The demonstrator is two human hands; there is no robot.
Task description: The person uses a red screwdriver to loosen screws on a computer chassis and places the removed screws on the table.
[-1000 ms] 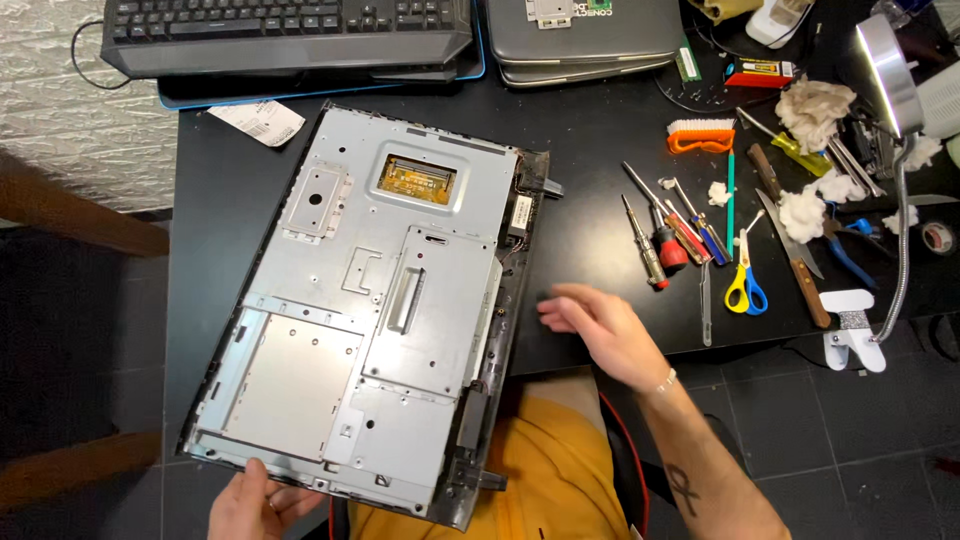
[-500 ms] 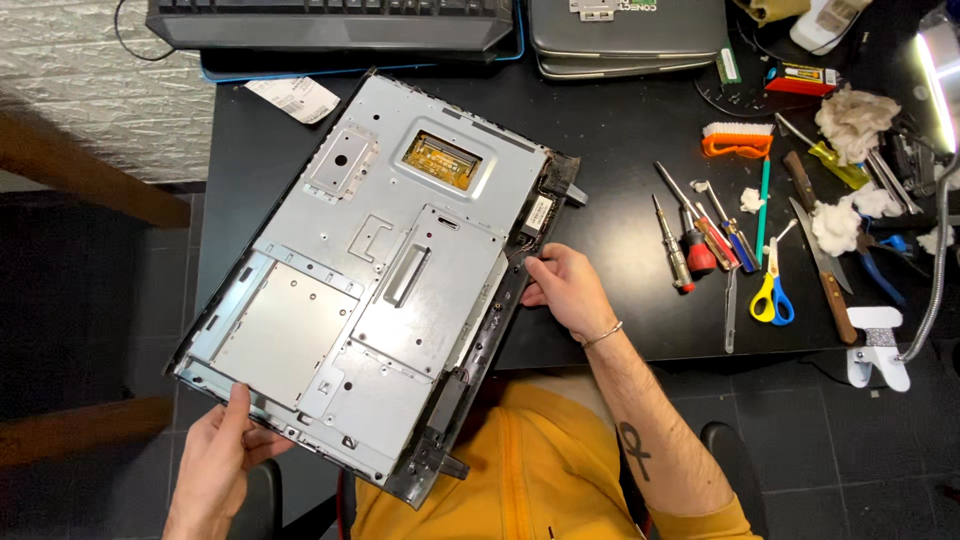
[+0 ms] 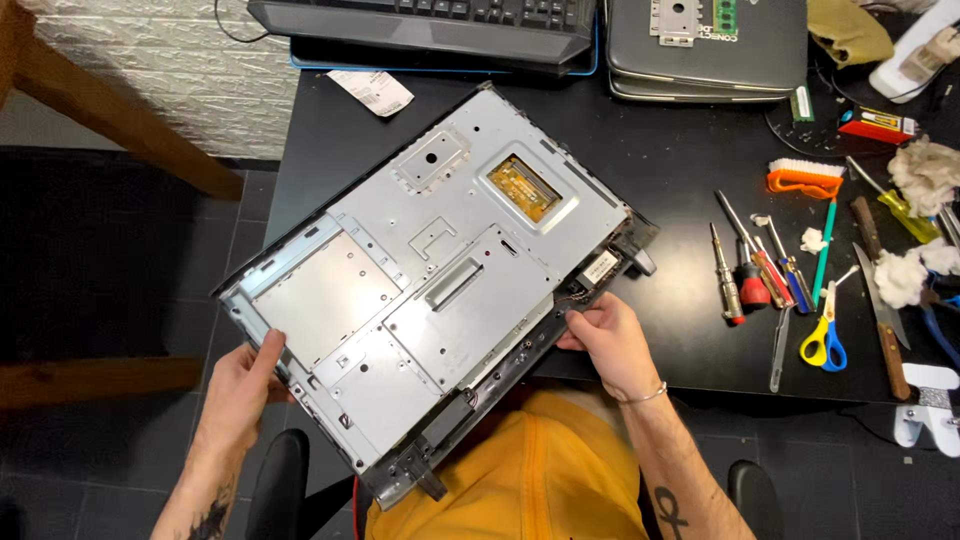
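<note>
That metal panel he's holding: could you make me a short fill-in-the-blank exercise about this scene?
1. Both hands, left hand and right hand, grip the ____ panel.
2. The scissors have ____ handles.
3. The table is ____ in colour.
4. The brush has an ____ handle.

Missing words: metal; yellow; black; orange

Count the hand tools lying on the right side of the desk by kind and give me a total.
Screwdrivers: 5
Scissors: 1
Knives: 1
Brushes: 1
Total: 8, counting only what shows clearly; more tools at the right edge are cut off.
</note>
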